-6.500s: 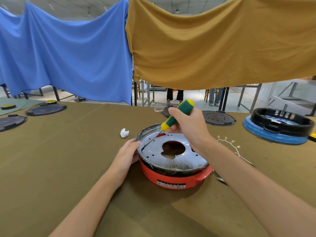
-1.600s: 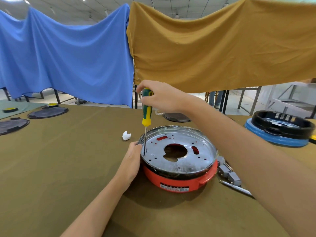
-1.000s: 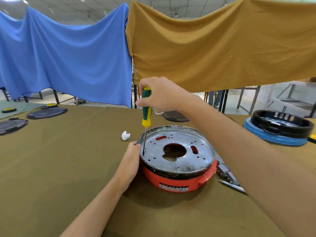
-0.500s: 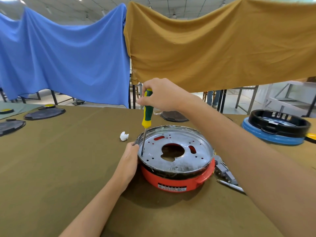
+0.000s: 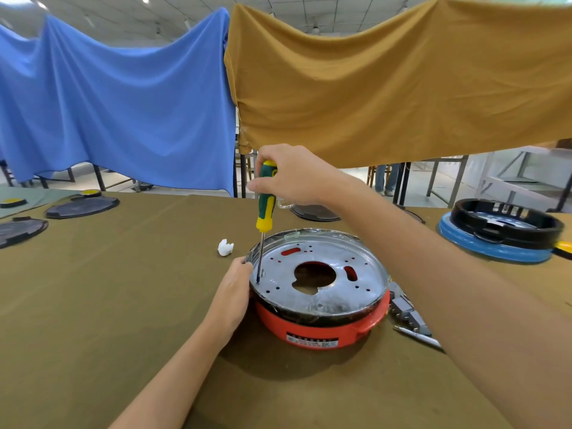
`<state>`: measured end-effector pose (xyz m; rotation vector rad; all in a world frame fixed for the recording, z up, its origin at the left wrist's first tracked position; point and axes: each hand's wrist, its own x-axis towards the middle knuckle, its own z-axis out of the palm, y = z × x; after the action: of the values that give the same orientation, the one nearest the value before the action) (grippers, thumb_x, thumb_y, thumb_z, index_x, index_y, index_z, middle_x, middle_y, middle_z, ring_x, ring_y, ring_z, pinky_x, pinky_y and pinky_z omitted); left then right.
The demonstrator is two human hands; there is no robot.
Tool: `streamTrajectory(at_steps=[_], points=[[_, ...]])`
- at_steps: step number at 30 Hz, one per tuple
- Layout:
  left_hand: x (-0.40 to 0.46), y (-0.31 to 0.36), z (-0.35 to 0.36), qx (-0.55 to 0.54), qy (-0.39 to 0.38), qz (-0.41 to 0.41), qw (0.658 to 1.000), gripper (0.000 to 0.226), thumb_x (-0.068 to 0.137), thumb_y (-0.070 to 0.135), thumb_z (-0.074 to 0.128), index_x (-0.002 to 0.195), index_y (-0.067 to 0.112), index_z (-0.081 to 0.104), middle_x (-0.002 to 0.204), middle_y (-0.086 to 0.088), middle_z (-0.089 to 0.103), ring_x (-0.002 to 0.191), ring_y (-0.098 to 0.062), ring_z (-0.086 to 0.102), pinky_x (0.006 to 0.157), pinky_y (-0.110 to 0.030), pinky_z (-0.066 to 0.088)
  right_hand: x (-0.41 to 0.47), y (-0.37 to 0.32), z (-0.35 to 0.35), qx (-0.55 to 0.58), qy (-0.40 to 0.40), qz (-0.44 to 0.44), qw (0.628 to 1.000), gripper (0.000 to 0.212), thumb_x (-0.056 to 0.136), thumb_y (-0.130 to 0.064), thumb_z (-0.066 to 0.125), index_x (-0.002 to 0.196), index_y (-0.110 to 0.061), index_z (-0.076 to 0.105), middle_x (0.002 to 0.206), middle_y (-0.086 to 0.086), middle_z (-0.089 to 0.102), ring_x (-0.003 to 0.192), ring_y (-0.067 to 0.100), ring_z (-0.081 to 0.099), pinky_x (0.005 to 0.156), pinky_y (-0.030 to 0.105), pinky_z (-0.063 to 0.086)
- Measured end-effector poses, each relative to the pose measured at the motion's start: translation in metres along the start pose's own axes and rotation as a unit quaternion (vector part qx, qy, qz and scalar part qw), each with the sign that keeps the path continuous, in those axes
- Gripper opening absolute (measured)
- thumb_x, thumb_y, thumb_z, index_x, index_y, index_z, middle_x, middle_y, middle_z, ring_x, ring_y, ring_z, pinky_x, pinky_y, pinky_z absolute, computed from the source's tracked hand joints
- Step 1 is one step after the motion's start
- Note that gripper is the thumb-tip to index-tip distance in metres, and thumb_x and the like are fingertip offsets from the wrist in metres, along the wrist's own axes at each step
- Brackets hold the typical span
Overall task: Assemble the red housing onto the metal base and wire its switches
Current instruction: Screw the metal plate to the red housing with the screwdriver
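The red housing [image 5: 315,331] lies in the middle of the olive-covered table with the round metal base [image 5: 322,292] seated on top, its central hole showing red beneath. My right hand [image 5: 294,174] grips the green and yellow screwdriver [image 5: 265,209], held nearly upright with its tip down on the left part of the metal base. My left hand [image 5: 232,292] rests against the left rim of the assembly, fingers curved around its edge. Grey switch parts [image 5: 408,314] lie just right of the housing, partly hidden by my right forearm.
A small white crumpled scrap [image 5: 225,247] lies left of the housing. A black ring on a blue disc [image 5: 501,233] stands at the far right. Dark round plates [image 5: 82,207] sit at the far left and another [image 5: 315,212] behind the housing. Blue and ochre cloths hang behind.
Since 6.5 s ago my right hand raised the screwdriver from a slant to nearly upright. Over the last second the tip stays on the same spot and both hands hardly move.
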<state>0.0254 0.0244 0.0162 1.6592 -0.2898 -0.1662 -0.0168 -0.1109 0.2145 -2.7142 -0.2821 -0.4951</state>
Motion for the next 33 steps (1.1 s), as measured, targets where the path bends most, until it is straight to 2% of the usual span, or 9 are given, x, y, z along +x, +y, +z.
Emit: streamTrajectory(at_steps=[6,8,11,14,19,23,26,29,33], points=[[0.0,0.001,0.0,0.005,-0.001,0.002,1.0,0.048,0.068,0.055,0.037,0.095,0.025,0.063,0.102,-0.002,0.07,0.096,-0.017,0.063,0.097,-0.049,0.049,0.008,-0.005,0.02,-0.221,0.132,0.015,0.966,0.044,0.094,-0.057,0.051,0.074,-0.018,0.045,0.066,-0.003,0.046,0.059,0.016,0.047,0.051,0.027,0.033],[0.0,0.001,0.0,0.007,0.002,-0.003,1.0,0.046,0.068,0.054,0.037,0.093,0.023,0.061,0.1,-0.004,0.069,0.096,-0.021,0.063,0.098,-0.052,0.048,0.008,-0.003,0.02,-0.18,0.111,0.028,0.977,0.042,0.096,-0.052,0.049,0.073,-0.017,0.043,0.068,-0.002,0.048,0.057,0.015,0.042,0.051,0.028,0.031],[0.0,0.0,0.0,0.011,0.008,-0.01,1.0,0.041,0.071,0.052,0.037,0.09,0.024,0.059,0.101,-0.006,0.068,0.101,-0.028,0.063,0.1,-0.055,0.047,0.005,0.0,0.005,-0.007,-0.011,0.038,0.999,0.025,0.095,-0.032,0.05,0.103,-0.008,0.056,0.084,0.004,0.055,0.064,0.017,0.042,0.058,0.03,0.036],[0.0,0.001,0.0,0.007,0.014,-0.013,1.0,0.034,0.076,0.048,0.036,0.087,0.027,0.059,0.097,-0.002,0.068,0.097,-0.024,0.062,0.098,-0.054,0.047,-0.002,-0.001,-0.005,0.057,-0.057,0.017,0.997,0.02,0.096,-0.024,0.056,0.111,-0.011,0.057,0.085,0.001,0.053,0.064,0.016,0.049,0.059,0.032,0.047],[-0.001,0.0,0.001,0.009,0.013,-0.005,1.0,0.031,0.077,0.047,0.034,0.087,0.033,0.059,0.097,0.003,0.068,0.097,-0.018,0.062,0.095,-0.048,0.049,0.003,-0.003,0.005,-0.06,0.037,0.009,0.997,0.03,0.09,-0.042,0.065,0.091,-0.013,0.059,0.074,-0.004,0.051,0.062,0.012,0.047,0.053,0.026,0.037],[-0.002,0.002,0.001,0.007,0.013,-0.007,1.0,0.025,0.069,0.052,0.036,0.075,0.044,0.059,0.088,0.011,0.067,0.093,-0.016,0.062,0.089,-0.042,0.05,0.007,-0.006,0.024,-0.201,0.155,0.02,0.967,0.045,0.092,-0.05,0.054,0.066,-0.017,0.037,0.062,-0.003,0.044,0.053,0.014,0.04,0.047,0.028,0.027],[-0.001,0.002,0.0,0.007,0.007,-0.008,1.0,0.046,0.066,0.053,0.035,0.098,0.035,0.064,0.102,0.006,0.071,0.103,-0.02,0.064,0.096,-0.048,0.051,0.007,0.0,0.016,-0.078,0.073,0.045,0.993,0.03,0.094,-0.042,0.052,0.081,-0.014,0.048,0.072,-0.001,0.05,0.059,0.015,0.042,0.053,0.03,0.032],[-0.001,0.002,0.0,0.011,0.008,-0.005,1.0,0.052,0.067,0.052,0.035,0.104,0.03,0.063,0.106,0.002,0.07,0.106,-0.021,0.064,0.099,-0.052,0.05,0.001,0.006,0.001,0.05,-0.039,0.035,0.997,0.021,0.092,-0.025,0.056,0.108,-0.011,0.056,0.083,-0.004,0.052,0.069,0.014,0.046,0.059,0.026,0.036],[-0.001,0.003,0.001,0.006,0.009,-0.004,1.0,0.043,0.067,0.051,0.037,0.092,0.027,0.061,0.102,-0.003,0.069,0.098,-0.021,0.062,0.099,-0.054,0.048,-0.002,0.008,-0.002,0.037,-0.01,-0.004,0.999,0.023,0.092,-0.034,0.066,0.104,-0.015,0.061,0.086,-0.008,0.055,0.066,0.006,0.049,0.057,0.02,0.037]])
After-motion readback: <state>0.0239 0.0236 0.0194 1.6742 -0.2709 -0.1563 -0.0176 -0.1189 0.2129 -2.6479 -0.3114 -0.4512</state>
